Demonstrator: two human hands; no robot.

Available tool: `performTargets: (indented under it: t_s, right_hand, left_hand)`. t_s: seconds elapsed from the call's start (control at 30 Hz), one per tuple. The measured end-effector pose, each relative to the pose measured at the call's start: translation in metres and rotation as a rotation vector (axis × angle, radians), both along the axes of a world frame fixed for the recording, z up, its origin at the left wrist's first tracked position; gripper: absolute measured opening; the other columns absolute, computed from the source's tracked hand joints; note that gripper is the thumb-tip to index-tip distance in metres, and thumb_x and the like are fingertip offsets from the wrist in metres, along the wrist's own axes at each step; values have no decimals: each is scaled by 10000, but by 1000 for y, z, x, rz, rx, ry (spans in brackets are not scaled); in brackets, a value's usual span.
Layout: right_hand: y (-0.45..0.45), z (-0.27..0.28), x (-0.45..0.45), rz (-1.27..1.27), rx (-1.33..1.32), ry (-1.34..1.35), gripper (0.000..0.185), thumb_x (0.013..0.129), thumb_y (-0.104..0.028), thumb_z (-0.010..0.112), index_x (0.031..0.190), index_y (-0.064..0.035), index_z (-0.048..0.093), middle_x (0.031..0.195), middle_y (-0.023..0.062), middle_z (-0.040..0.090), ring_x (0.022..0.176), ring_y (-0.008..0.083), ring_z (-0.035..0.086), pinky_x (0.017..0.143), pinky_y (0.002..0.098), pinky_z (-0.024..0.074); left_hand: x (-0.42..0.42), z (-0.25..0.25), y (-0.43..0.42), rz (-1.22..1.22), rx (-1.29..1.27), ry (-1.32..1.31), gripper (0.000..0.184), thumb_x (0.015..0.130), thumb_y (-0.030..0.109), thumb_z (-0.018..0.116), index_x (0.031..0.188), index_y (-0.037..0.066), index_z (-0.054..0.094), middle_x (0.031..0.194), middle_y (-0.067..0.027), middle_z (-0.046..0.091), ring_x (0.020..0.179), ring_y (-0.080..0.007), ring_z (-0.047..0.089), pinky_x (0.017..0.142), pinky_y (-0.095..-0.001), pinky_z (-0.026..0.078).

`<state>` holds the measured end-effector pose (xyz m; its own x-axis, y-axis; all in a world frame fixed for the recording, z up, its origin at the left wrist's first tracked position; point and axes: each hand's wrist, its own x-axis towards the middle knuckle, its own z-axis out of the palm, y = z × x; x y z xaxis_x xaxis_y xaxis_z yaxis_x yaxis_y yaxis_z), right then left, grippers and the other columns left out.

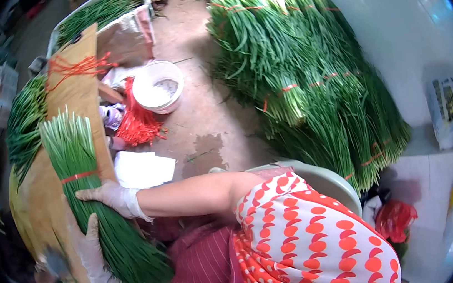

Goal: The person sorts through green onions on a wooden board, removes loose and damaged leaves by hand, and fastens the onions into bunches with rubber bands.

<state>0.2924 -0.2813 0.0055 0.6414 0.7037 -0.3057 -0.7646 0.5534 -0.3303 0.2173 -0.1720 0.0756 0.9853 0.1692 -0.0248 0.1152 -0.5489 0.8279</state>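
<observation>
While its pale ends point toward the far end of the wooden worktop, the green bundle lies along the right edge, straight-stalked, darkening into loose leaves nearer the body. 1 red band crosses it. Just below, the gloved right hand is clamped on it; the gloved left hand cups its left side, thumb and fingers apart. Red ties lie at the far end, a white tub beyond the right edge.
</observation>
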Motion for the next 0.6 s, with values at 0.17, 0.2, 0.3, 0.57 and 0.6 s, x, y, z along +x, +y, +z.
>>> performTargets:
  t_s: [0.17, 0.2, 0.3, 0.57, 0.6]
  right_hand:
    - [-33, 9, 26, -317, 90, -207, 408, 780, -191, 739, 1118, -66, 548, 919, 53, 634, 780, 165, 611, 692, 320, 527]
    - [-52, 19, 30, -292, 198, -72, 374, 784, -170, 726, 1100, -70, 552, 888, 64, 648, 731, 191, 631, 664, 340, 544]
    - [-102, 17, 65, -373, 270, -45, 343, 785, -164, 716, 1075, -73, 557, 870, 83, 660, 704, 223, 651, 653, 370, 560]
    - [-364, 32, 120, -1262, -333, -177, 766, 762, -492, 658, 1336, -79, 365, 1357, 145, 418, 1227, 304, 386, 1049, 466, 278]
    - [-402, 35, 110, -1335, -383, -141, 844, 771, -548, 634, 1398, -86, 309, 1425, 140, 351, 1307, 287, 298, 1078, 458, 202]
  left_hand:
    - [35, 24, -44, -169, 114, -52, 618, 881, 158, 597, 1411, 24, 309, 1402, -143, 387, 1258, -235, 395, 1055, -331, 296]
    - [41, 26, -55, -199, 110, -52, 618, 881, 158, 597, 1411, 24, 309, 1402, -143, 387, 1258, -235, 395, 1055, -331, 296]
    - [55, 34, -86, -304, -27, -82, 574, 924, 216, 542, 1413, 26, 308, 1414, -124, 374, 1264, -222, 390, 1058, -323, 291]
    - [56, 18, -41, -214, -186, -88, 511, 952, 190, 494, 1407, 27, 329, 1426, -107, 363, 1288, -205, 363, 1073, -308, 272]
    - [54, 14, -15, -217, -186, -88, 511, 952, 190, 494, 1407, 27, 329, 1426, -107, 363, 1288, -205, 363, 1073, -308, 272]
